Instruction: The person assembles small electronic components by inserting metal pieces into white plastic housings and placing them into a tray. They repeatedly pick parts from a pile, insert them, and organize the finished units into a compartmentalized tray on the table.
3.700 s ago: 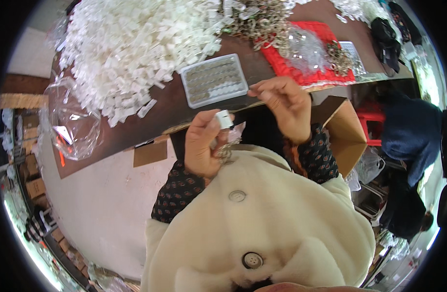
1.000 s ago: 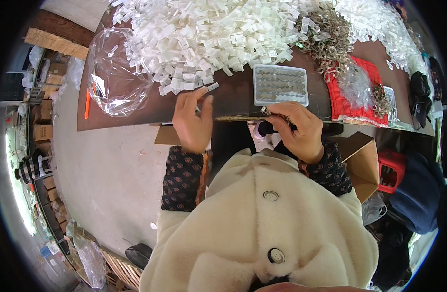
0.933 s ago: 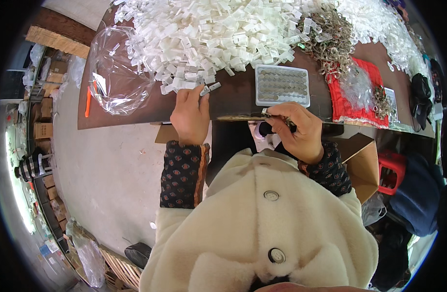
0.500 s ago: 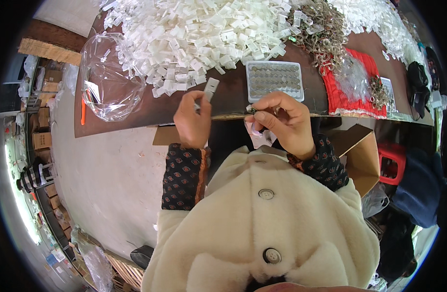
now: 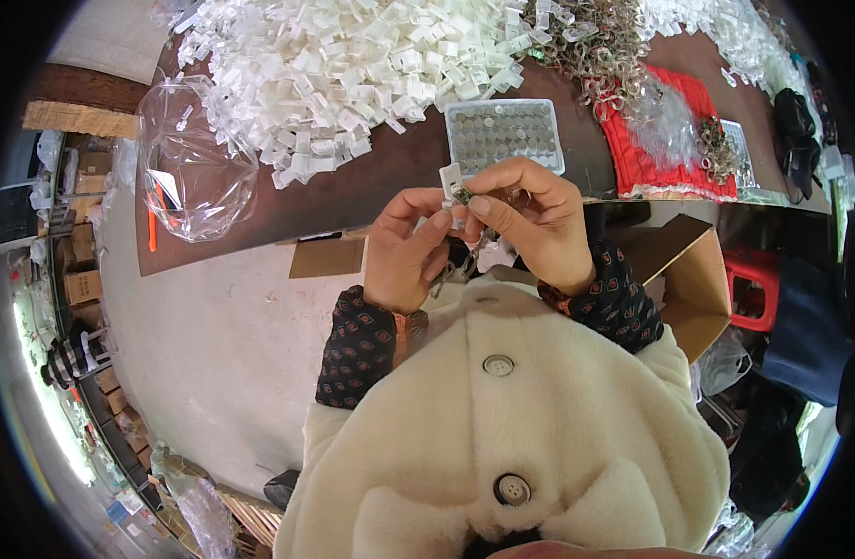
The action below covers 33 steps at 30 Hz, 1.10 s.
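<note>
My left hand (image 5: 407, 250) is closed on a small white plastic casing (image 5: 452, 181), held upright between thumb and fingers. Against it, my right hand (image 5: 537, 222) pinches a small green circuit board (image 5: 463, 196). A metallic-looking strand hangs below the fingers; where it is attached I cannot make out. Both hands meet just off the table's near edge, in front of a clear tray (image 5: 452, 140) holding rows of round, coin-like silver discs. Behind my left hand spreads a large heap of white plastic casings (image 5: 325, 84).
A tangled pile of metallic parts (image 5: 586, 47) lies at the back right. Beside it is a red cloth (image 5: 630, 168) under clear plastic. On the left are a clear bag (image 5: 199, 177) and an orange tool (image 5: 152, 231). An open carton (image 5: 698, 279) and red stool (image 5: 755, 289) stand right.
My left hand has moved right with the white casing and now meets my right hand. The casing and the circuit board are now together. The view has shifted slightly.
</note>
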{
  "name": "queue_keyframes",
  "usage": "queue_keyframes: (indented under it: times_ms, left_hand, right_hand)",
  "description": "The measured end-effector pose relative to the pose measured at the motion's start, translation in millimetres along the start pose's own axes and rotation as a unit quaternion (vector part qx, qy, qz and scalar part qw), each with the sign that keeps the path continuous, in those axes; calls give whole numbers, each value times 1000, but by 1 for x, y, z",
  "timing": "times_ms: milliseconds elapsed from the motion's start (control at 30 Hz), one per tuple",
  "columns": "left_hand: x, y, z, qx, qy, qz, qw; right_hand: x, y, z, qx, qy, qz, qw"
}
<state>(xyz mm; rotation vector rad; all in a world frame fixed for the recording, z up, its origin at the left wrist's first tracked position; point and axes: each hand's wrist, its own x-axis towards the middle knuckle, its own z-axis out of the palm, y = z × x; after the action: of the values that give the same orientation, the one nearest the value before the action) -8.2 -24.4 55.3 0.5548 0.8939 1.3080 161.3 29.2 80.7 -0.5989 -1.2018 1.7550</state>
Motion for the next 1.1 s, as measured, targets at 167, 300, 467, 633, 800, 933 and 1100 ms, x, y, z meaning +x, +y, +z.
queue_keyframes:
  times_ms: [167, 300, 467, 633, 800, 933, 1100]
  left_hand:
    - [-4, -5, 5, -21, 51, 49, 997]
    - [-5, -9, 6, -36, 49, 117, 991]
    - [-5, -15, 8, -35, 42, 168, 984]
    - [-3, -20, 12, -8, 61, 216, 974]
    - [0, -25, 8, 2, 63, 265, 962]
    - [-1, -27, 4, -33, 32, 269, 962]
    - [-3, -32, 10, -33, 72, 275, 958]
  right_hand:
    - [-3, 0, 6, -95, 41, -43, 994]
    - [-5, -2, 10, -183, 71, -7, 981]
    - [-5, -3, 12, -168, 71, 4, 983]
    - [-5, -6, 11, -184, 28, 1, 983]
    - [-6, -7, 9, -118, -1, 42, 992]
    - [-7, 1, 12, -128, 6, -6, 992]
    - [-8, 9, 17, -206, 34, -56, 976]
